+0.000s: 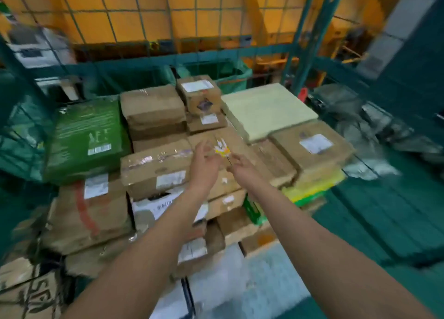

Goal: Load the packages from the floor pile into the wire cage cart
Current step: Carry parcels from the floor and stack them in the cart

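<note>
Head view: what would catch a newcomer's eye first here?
Two bare forearms reach forward at centre, the left hand and right hand open over a stack of brown cardboard packages. A glossy green flat box leans at the left, and a pale cream flat slab tops the right rear. The teal wire cage wall stands behind.

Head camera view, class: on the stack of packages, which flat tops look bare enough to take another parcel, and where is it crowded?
Bare tops: the pale cream flat slab at back right, and the green printed box at left. Crowded: the middle, where small brown cardboard boxes pack tightly and the left hand and right hand hover, both empty.
</note>
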`<state>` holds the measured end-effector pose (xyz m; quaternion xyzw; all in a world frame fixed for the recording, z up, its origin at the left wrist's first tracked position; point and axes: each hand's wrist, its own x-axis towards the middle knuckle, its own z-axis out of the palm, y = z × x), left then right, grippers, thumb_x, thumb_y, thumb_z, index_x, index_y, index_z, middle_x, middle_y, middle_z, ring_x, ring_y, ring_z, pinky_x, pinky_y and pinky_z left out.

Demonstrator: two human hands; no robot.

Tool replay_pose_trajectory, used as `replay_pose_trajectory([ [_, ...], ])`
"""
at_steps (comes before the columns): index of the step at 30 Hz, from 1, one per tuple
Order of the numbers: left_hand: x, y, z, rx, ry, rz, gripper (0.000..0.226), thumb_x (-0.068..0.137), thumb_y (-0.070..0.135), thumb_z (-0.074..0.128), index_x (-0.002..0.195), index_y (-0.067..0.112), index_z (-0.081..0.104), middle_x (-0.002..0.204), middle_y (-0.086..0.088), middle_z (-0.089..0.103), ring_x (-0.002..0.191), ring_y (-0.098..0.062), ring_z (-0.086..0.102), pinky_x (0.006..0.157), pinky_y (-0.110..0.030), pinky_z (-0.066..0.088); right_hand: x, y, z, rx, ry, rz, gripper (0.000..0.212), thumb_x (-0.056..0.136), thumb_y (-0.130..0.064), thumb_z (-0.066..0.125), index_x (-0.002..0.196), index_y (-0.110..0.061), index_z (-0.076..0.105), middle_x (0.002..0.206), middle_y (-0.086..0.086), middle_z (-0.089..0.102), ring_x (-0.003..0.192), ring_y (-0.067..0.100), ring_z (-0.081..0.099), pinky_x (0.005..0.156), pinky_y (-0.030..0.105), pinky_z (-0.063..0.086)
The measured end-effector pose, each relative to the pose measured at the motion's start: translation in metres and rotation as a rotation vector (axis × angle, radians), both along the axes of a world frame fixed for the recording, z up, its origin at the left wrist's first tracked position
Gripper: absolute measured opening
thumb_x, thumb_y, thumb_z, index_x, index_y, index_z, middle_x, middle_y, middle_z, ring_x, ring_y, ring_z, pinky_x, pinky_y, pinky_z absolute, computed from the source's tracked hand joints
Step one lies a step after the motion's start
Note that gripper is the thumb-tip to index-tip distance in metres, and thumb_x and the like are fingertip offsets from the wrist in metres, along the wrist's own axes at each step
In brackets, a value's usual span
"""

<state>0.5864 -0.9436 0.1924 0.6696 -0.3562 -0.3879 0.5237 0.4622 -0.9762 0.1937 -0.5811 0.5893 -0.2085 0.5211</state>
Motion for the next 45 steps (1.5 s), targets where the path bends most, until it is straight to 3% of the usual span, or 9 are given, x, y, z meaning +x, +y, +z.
replay_pose_trajectory([
  [9, -0.113, 0.152, -0.074, 0.388, 0.313, -0.321, 0.019, 0.103, 0.012, 0.05, 0.103, 0.028, 0.06, 0.095, -0.01, 0.06, 0.069, -0.015, 0.051, 0.063, -0.029, 0.04, -0.12, 0.203, -0.061, 0.291, -0.124, -0.353, 0.04, 0.101, -0.027, 0.057, 0.141, -0.02, 0.055, 0.135, 0.006, 0.057, 0.124, 0.024, 0.054, 0.1, 0.036, 0.045],
  [20, -0.316, 0.29, -0.121, 0.679, 0.182, -0.808, 0.015, 0.103, 0.019, 0.053, 0.088, 0.023, 0.054, 0.093, -0.003, 0.051, 0.086, -0.021, 0.05, 0.071, -0.033, 0.043, -0.316, 0.42, -0.106, 0.408, -0.257, -0.943, 0.034, 0.099, -0.012, 0.057, 0.133, -0.012, 0.062, 0.121, 0.011, 0.06, 0.108, 0.023, 0.054, 0.099, 0.04, 0.044],
  [25, -0.415, 0.347, -0.132, 0.705, 0.057, -0.994, 0.015, 0.104, 0.021, 0.053, 0.118, 0.017, 0.058, 0.101, -0.001, 0.055, 0.089, -0.018, 0.053, 0.071, -0.03, 0.048, -0.402, 0.501, -0.112, 0.506, -0.239, -1.113, 0.036, 0.093, -0.006, 0.049, 0.126, 0.006, 0.058, 0.107, 0.03, 0.059, 0.084, 0.034, 0.046, 0.062, 0.026, 0.03],
  [29, -0.505, 0.397, -0.134, 0.721, -0.03, -1.129, 0.023, 0.105, 0.026, 0.053, 0.126, 0.018, 0.058, 0.113, 0.002, 0.058, 0.095, -0.015, 0.057, 0.079, -0.03, 0.052, -0.481, 0.563, -0.115, 0.503, -0.291, -1.305, 0.044, 0.094, -0.015, 0.051, 0.134, 0.003, 0.053, 0.095, 0.011, 0.053, 0.093, 0.017, 0.037, 0.068, 0.031, 0.04],
  [30, -0.526, 0.407, -0.135, 0.722, -0.045, -1.154, 0.023, 0.105, 0.027, 0.054, 0.125, 0.018, 0.059, 0.11, 0.003, 0.058, 0.094, -0.015, 0.057, 0.077, -0.029, 0.052, -0.499, 0.575, -0.116, 0.5, -0.322, -1.338, 0.045, 0.096, -0.016, 0.051, 0.136, 0.003, 0.052, 0.097, 0.018, 0.056, 0.088, 0.032, 0.053, 0.074, 0.038, 0.049],
  [31, -0.547, 0.417, -0.135, 0.721, -0.065, -1.173, 0.023, 0.104, 0.027, 0.054, 0.124, 0.018, 0.059, 0.107, 0.004, 0.058, 0.093, -0.014, 0.057, 0.077, -0.028, 0.052, -0.518, 0.587, -0.118, 0.489, -0.358, -1.374, 0.044, 0.097, -0.017, 0.05, 0.137, 0.002, 0.052, 0.101, 0.022, 0.059, 0.122, 0.053, 0.056, 0.085, 0.045, 0.053],
  [33, -0.585, 0.436, -0.136, 0.722, -0.102, -1.204, 0.021, 0.104, 0.028, 0.055, 0.122, 0.02, 0.06, 0.108, 0.003, 0.059, 0.092, -0.014, 0.058, 0.076, -0.028, 0.053, -0.552, 0.612, -0.12, 0.483, -0.41, -1.44, 0.042, 0.099, -0.02, 0.049, 0.136, -0.001, 0.054, 0.104, 0.015, 0.062, 0.095, 0.018, 0.045, 0.092, 0.045, 0.049],
  [36, -0.635, 0.463, -0.135, 0.72, -0.148, -1.258, 0.019, 0.104, 0.028, 0.055, 0.122, 0.021, 0.06, 0.114, 0.003, 0.06, 0.098, -0.015, 0.059, 0.083, -0.031, 0.055, -0.593, 0.646, -0.123, 0.494, -0.456, -1.515, 0.034, 0.101, -0.023, 0.049, 0.127, -0.007, 0.061, 0.128, 0.016, 0.067, 0.124, 0.033, 0.063, 0.11, 0.046, 0.047],
  [45, -0.743, 0.524, -0.145, 0.75, -0.245, -1.375, 0.015, 0.104, 0.028, 0.055, 0.118, 0.023, 0.06, 0.112, 0.003, 0.059, 0.097, -0.015, 0.058, 0.085, -0.032, 0.055, -0.672, 0.723, -0.138, 0.525, -0.604, -1.707, 0.015, 0.105, -0.024, 0.05, 0.114, -0.02, 0.061, 0.126, 0.008, 0.065, 0.126, 0.029, 0.06, 0.109, 0.043, 0.049],
])
